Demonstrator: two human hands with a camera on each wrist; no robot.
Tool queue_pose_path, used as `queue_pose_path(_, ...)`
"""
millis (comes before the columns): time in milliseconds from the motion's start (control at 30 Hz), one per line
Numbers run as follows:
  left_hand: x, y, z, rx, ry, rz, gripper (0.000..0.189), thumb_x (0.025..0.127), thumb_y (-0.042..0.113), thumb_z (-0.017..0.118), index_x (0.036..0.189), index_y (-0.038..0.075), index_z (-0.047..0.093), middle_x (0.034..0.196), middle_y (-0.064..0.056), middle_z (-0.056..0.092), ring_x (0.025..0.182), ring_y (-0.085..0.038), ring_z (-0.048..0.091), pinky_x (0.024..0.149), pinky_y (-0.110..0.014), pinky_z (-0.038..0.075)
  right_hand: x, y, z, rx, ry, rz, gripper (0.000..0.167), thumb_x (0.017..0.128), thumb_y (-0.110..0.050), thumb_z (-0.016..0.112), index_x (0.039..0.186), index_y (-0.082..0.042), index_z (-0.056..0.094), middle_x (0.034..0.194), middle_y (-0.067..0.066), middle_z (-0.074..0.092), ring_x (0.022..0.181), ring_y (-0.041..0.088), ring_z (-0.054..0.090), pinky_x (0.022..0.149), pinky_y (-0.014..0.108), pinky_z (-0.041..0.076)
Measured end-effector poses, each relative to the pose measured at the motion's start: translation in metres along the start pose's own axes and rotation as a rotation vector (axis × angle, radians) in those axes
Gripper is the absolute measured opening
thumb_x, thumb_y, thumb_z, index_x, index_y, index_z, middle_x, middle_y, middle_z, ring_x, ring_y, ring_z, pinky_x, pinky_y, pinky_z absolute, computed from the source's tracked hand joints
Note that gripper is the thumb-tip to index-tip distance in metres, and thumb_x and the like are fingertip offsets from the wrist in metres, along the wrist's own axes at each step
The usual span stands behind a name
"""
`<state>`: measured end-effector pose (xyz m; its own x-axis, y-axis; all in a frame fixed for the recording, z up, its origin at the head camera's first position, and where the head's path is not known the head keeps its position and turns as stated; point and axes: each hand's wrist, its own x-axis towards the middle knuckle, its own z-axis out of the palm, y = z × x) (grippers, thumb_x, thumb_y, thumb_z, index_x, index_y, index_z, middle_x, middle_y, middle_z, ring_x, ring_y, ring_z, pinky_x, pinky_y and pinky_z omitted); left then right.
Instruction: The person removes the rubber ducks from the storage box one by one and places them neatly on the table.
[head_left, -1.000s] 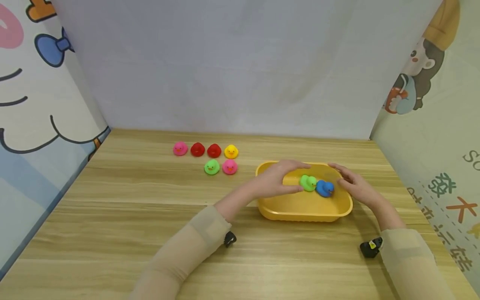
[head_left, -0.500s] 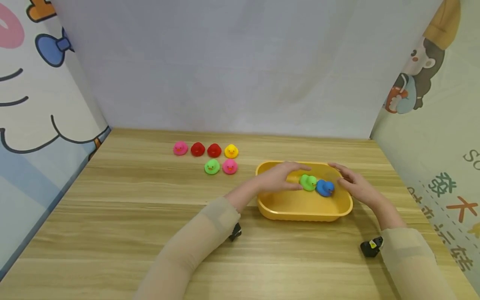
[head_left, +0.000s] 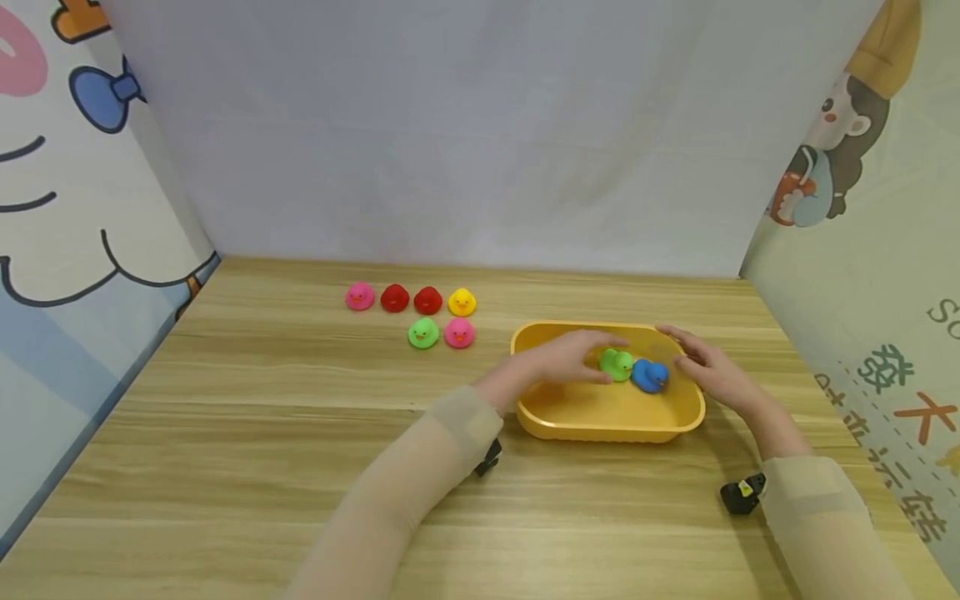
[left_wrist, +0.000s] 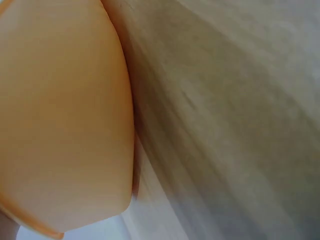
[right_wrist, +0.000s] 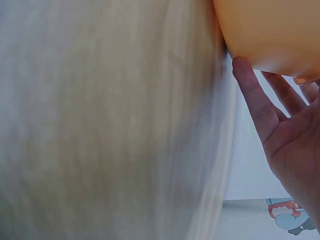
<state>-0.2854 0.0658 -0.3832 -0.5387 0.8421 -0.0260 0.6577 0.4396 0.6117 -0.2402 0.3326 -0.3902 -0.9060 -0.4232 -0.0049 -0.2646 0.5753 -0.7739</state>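
In the head view my left hand [head_left: 566,357] hovers over the left half of a yellow plastic tub [head_left: 609,435], thumb and fingers spread apart. Just right of its fingertips sits a green rubber duck [head_left: 616,365], touching a blue rubber duck [head_left: 649,376] inside the tub. A small gap seems to separate my thumb from the green duck. My right hand [head_left: 716,379] rests at the tub's right end, its fingers fairly straight and the thumb reaching over the rim. In the right wrist view, the fingers of that hand [right_wrist: 292,132] lie against or close to the tub's outer wall [right_wrist: 275,35].
Left of the tub, a back row has a pink duck [head_left: 360,297], two red ducks [head_left: 394,298] and a yellow duck [head_left: 462,302]. In front of them sit another green duck [head_left: 423,333] and another pink duck [head_left: 459,333]. A white backdrop [head_left: 480,150] closes the wooden table [head_left: 247,467].
My left hand has shifted slightly right and down over the tub, its forearm moving right too. My right hand, the tub and the ducks have stayed in place.
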Motion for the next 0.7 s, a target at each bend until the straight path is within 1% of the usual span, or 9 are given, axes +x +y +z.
queue_pose_path(200,0.008,0.000,0.000,0.016,-0.033,0.009,0.058,0.092,0.024,0.062,0.144,0.015,0.039,0.149,-0.002,0.038,0.138,-0.015,0.032,0.113,-0.023,0.024,0.001,0.000,0.000,-0.006,0.006,0.000,0.049,0.101,-0.010,0.039,0.148,-0.004,0.027,0.152,0.026,0.020,0.135,0.050,0.021,0.100,0.067,0.026)
queue_pose_path(400,0.012,0.001,0.002,0.021,-0.061,0.010,0.059,0.092,0.021,0.063,0.144,0.012,0.039,0.148,-0.003,0.039,0.136,-0.015,0.034,0.111,-0.021,0.027,0.003,0.002,0.001,0.010,-0.009,0.003,0.049,0.101,-0.011,0.040,0.148,-0.004,0.027,0.152,0.025,0.019,0.136,0.049,0.018,0.102,0.068,0.024)
queue_pose_path(467,0.013,0.001,0.003,0.028,-0.063,0.015,0.058,0.091,0.021,0.063,0.144,0.012,0.040,0.147,-0.003,0.040,0.135,-0.014,0.036,0.109,-0.020,0.029,0.003,0.003,0.001,0.015,-0.011,0.005,0.049,0.101,-0.010,0.040,0.148,-0.004,0.027,0.153,0.025,0.019,0.136,0.049,0.018,0.102,0.067,0.024)
queue_pose_path(600,0.015,0.001,0.005,0.049,-0.058,0.023,0.056,0.090,0.020,0.064,0.142,0.011,0.043,0.144,-0.004,0.044,0.132,-0.014,0.040,0.108,-0.018,0.029,0.002,0.004,0.001,-0.020,0.001,0.003,0.049,0.101,-0.009,0.039,0.148,-0.004,0.027,0.152,0.025,0.021,0.135,0.049,0.022,0.101,0.063,0.029)
queue_pose_path(700,0.016,0.000,0.006,0.062,-0.056,0.027,0.055,0.090,0.019,0.064,0.140,0.010,0.044,0.143,-0.005,0.046,0.132,-0.014,0.040,0.108,-0.017,0.028,0.002,0.004,0.001,-0.028,0.004,0.006,0.049,0.101,-0.010,0.039,0.148,-0.004,0.027,0.152,0.025,0.021,0.135,0.049,0.023,0.101,0.063,0.028)
